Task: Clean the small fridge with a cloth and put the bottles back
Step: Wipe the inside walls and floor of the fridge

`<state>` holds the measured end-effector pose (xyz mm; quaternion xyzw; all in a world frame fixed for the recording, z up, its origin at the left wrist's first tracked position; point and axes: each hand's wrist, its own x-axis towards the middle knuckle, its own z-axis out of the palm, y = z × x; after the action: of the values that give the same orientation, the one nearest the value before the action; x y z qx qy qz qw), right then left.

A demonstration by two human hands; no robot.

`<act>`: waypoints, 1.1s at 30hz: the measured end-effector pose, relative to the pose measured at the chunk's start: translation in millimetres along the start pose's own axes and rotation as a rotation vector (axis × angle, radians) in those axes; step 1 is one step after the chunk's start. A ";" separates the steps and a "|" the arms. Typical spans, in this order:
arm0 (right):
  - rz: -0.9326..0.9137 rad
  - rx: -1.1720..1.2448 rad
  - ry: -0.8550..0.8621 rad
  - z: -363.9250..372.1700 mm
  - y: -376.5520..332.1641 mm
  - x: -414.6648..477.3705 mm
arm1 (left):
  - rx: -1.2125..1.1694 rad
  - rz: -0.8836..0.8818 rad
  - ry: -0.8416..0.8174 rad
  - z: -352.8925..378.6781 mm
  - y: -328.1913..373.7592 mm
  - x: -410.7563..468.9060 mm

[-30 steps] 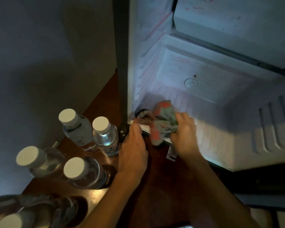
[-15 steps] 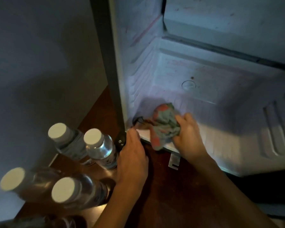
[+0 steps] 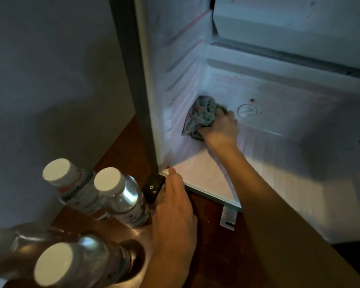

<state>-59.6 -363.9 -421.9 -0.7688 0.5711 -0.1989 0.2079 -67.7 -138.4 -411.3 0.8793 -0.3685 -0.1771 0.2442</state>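
Observation:
The small white fridge (image 3: pixel 283 154) stands open with nothing on its floor. My right hand (image 3: pixel 220 127) reaches deep inside and grips a crumpled grey-green cloth (image 3: pixel 202 116), pressed into the back left corner against the side wall. My left hand (image 3: pixel 175 213) rests with straight fingers on the wooden surface, fingertips at the fridge's front left corner by the black hinge (image 3: pixel 153 187). Several clear water bottles (image 3: pixel 121 196) with white caps stand to the left of that hand.
The grey edge of the fridge body (image 3: pixel 133 80) rises on the left, with a grey wall (image 3: pixel 50 80) behind the bottles. A round dial (image 3: pixel 246 110) sits on the fridge's back wall. A small metal bracket (image 3: pixel 228 218) lies on the dark wooden top (image 3: pixel 216 246) below the fridge's front edge.
My right hand has moved the cloth from the fridge's front left edge back into the rear left corner. The left hand stays by the hinge. The view has shifted closer.

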 end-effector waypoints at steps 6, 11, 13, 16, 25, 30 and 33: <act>-0.112 0.028 -0.279 -38.5 -2.6 16.8 | 0.099 0.069 0.025 -5.6 -0.9 -0.3; -0.114 0.071 -0.315 -50.9 11.6 -37.7 | 0.103 0.084 0.022 -13.2 4.9 2.3; -0.079 0.148 -0.238 -45.7 36.9 -71.2 | 0.099 0.107 0.043 -13.3 5.8 1.7; -0.017 0.093 -0.147 -51.8 71.7 -103.3 | 0.056 0.130 0.070 -14.4 5.6 -1.4; 0.144 -0.117 0.116 -94.3 103.6 -147.0 | -0.216 0.605 0.058 16.4 62.2 -15.5; 0.214 -0.184 0.309 -103.1 115.1 -171.9 | -0.323 0.481 0.050 38.6 65.8 -24.0; 0.255 0.044 0.275 -100.1 114.4 -178.4 | -0.412 0.389 0.091 53.0 70.3 -45.3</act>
<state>-252.9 -231.6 -413.1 -0.6508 0.6827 -0.2865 0.1682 -163.4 -163.8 -409.3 0.7310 -0.4753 -0.1585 0.4633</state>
